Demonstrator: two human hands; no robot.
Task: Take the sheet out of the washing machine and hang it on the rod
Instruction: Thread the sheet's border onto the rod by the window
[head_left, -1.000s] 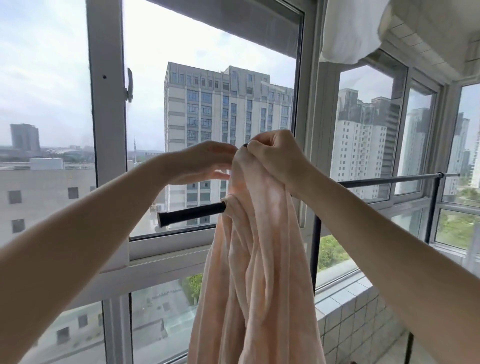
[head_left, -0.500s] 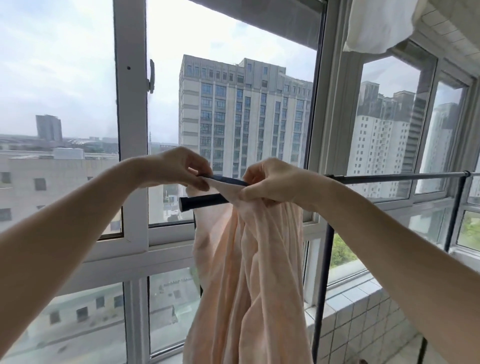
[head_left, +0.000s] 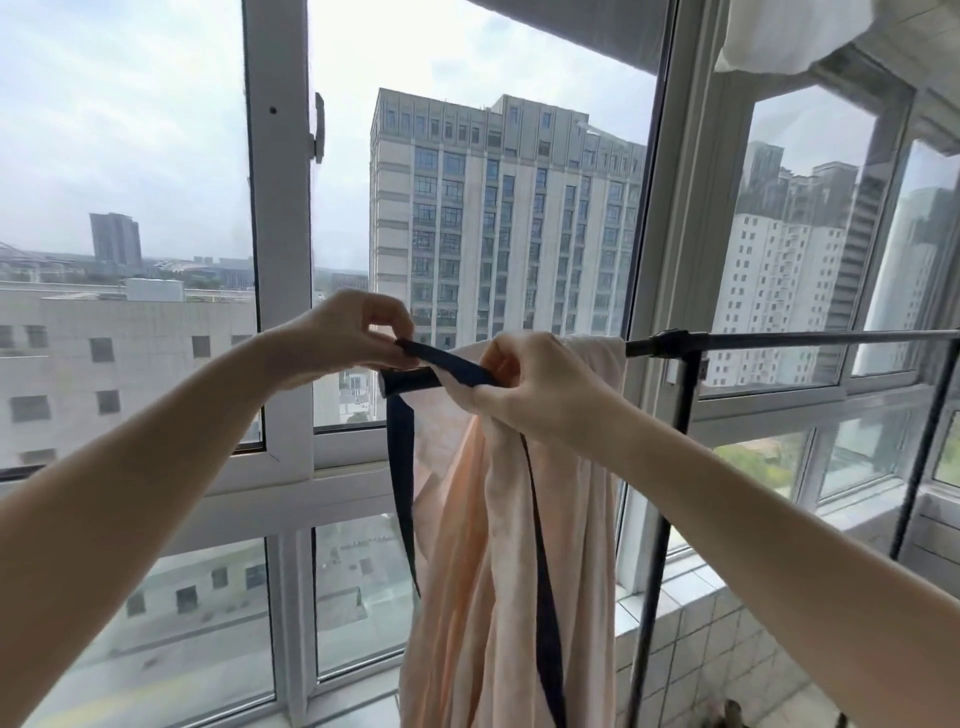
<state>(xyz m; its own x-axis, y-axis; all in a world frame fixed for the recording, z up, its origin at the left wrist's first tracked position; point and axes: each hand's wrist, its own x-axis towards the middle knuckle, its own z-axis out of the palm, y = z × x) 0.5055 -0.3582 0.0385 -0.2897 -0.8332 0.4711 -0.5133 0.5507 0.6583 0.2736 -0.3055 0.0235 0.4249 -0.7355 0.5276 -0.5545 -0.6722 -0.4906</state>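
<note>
We stand at a wide bank of windows with tall buildings beyond, and the drying rack fills the right of our view: its dark upright post carries the rod, which runs from the right edge across to a black capped end near the middle.

The sheet, pale peach with a dark navy edge band, is already out of the washing machine and draped over the rod's left stretch, between the post's joint and the capped end. It hangs in a thick bunch of folds rather than flat, so we judge the hanging begun but the spreading not yet done. A white cloth sits high at the top right, apart from our work.

Our right hand grips a gathered bunch of the fabric just below the rod, likely to keep its weight from sliding off while the edge is sorted. Our left hand pinches the navy band between thumb and fingertips just above the rod's end, lifting the band taut across the rod; from here we would expect to draw that edge along so the sheet opens out and dries evenly.
</note>
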